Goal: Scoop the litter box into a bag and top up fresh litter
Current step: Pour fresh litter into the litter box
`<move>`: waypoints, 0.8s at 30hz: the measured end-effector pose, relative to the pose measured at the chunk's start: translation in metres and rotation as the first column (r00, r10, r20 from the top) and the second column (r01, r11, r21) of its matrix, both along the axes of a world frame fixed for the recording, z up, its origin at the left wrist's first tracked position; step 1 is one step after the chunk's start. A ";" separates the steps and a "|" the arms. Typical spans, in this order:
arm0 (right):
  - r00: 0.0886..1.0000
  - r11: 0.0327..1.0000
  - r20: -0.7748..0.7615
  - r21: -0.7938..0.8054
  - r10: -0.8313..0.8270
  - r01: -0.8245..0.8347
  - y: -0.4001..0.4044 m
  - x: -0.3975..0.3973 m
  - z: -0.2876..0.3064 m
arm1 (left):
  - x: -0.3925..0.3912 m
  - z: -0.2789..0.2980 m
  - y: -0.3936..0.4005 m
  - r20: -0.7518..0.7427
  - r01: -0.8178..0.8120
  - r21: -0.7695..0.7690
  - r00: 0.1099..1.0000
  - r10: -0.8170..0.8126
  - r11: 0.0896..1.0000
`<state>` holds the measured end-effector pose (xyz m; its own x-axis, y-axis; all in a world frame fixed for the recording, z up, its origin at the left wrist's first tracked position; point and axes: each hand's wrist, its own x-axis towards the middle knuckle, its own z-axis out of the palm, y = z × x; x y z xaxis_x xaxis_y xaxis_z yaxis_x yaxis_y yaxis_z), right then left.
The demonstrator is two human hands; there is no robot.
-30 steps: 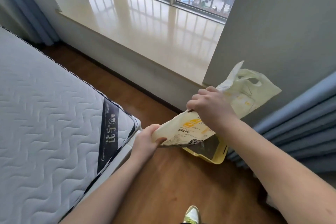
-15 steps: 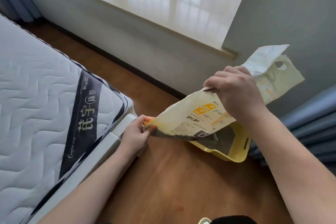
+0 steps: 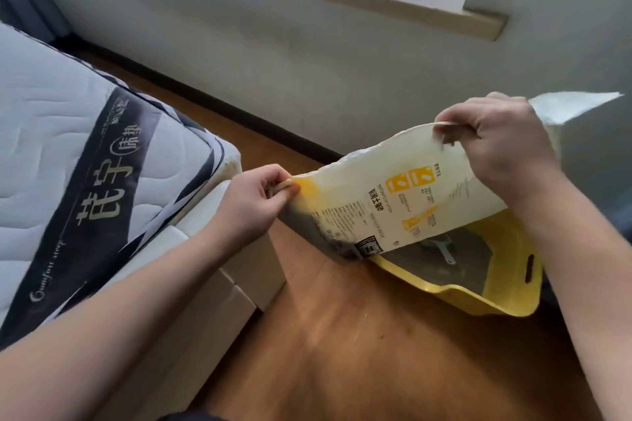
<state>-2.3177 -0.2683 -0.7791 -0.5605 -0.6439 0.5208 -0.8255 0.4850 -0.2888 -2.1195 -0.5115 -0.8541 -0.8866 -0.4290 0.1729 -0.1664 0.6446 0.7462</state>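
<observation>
Cream litter bag w/ yellow print, tilted betw. both hands, over yellow litter box (grey litter, scoop inside) below right hand.

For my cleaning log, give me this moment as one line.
step: topping up litter | left hand: pinches litter bag corner | right hand: grips bag edge | bag: held over yellow litter box | scoop: in box

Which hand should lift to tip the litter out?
Probably the left hand: it pinches the litter bag's lower corner, away from the yellow litter box. The right hand grips the raised edge over it.
</observation>
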 end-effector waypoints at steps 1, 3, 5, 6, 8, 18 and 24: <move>1.000 1.000 0.015 -0.002 -0.011 0.011 0.000 0.000 -0.005 | -0.002 0.001 0.000 -0.013 0.005 -0.009 1.000 -0.005 1.000; 0.999 0.999 0.044 -0.010 -0.032 0.033 0.001 -0.001 -0.012 | -0.004 0.001 0.001 -0.031 0.026 -0.034 0.999 -0.027 0.999; 0.997 0.998 0.063 -0.036 -0.046 0.048 -0.001 -0.002 -0.014 | -0.005 0.002 0.001 -0.049 0.036 -0.069 0.998 -0.040 0.997; 0.996 0.997 0.069 -0.046 -0.051 0.054 -0.002 -0.002 -0.014 | -0.004 0.002 0.000 -0.058 0.035 -0.077 0.998 -0.039 0.996; 0.995 0.996 0.080 -0.054 -0.060 0.064 -0.004 -0.002 -0.014 | -0.004 0.002 -0.003 -0.070 0.030 -0.077 0.997 -0.035 0.997; 0.929 0.986 0.356 -0.085 -0.103 0.142 0.010 -0.004 -0.042 | -0.003 0.005 -0.001 -0.137 0.018 -0.093 0.990 -0.031 0.996; 0.886 0.979 0.448 -0.093 -0.122 0.182 0.021 -0.002 -0.062 | -0.003 0.007 0.006 -0.156 0.084 -0.192 0.981 -0.115 0.978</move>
